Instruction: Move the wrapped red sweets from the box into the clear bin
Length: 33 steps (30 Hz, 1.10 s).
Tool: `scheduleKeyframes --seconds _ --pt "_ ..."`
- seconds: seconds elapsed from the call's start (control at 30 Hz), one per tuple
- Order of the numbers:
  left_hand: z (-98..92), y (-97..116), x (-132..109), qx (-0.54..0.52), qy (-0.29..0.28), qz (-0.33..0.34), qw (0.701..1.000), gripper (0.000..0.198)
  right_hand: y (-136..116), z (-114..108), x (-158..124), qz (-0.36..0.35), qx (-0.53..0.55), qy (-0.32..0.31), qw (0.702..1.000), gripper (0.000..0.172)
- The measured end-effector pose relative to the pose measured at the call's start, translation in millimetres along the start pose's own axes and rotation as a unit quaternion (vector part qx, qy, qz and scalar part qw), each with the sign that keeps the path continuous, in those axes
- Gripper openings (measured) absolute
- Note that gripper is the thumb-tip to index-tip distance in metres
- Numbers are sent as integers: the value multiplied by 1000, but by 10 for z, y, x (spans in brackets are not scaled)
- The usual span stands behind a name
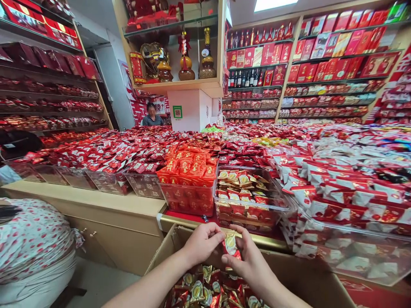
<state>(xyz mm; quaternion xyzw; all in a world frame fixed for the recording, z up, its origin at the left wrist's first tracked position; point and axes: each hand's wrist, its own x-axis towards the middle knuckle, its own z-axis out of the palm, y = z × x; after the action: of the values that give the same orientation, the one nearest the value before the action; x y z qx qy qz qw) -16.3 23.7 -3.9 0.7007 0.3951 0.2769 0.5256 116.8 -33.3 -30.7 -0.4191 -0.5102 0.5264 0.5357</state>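
Between my two hands, above an open cardboard box (305, 273), is a small red and gold wrapped candy (230, 244). My right hand (245, 254) has its thumb and fingers closed around the candy's right side. The fingers of my left hand (205, 241) are bent and pinched together at the candy's upper left edge. Loose candies (205, 293) in the same red and gold wrappers lie in the box below. Just beyond my hands stands a clear plastic bin (247, 205) partly filled with similar gold and red candies.
Left of that bin is another clear bin of bright red packets (188, 171). At the right, a large bin holds white and red packets (343, 192). A person in a spotted top (35, 244) is at the left by the wooden counter (115, 209). Another person (152, 117) sits far back.
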Motion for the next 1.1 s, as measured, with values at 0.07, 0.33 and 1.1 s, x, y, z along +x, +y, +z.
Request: scheduleKeyframes --seconds 0.07,0.33,1.1 --pt "23 17 -3 -25 22 -6 999 29 -18 -18 2 24 19 -9 999 53" --pt "27 62 -24 -86 -12 -2 996 29 -101 -128 16 16 -32 -42 998 22" --pt "70 122 -43 -271 -41 32 961 65 -152 -233 6 -124 -214 77 966 28"
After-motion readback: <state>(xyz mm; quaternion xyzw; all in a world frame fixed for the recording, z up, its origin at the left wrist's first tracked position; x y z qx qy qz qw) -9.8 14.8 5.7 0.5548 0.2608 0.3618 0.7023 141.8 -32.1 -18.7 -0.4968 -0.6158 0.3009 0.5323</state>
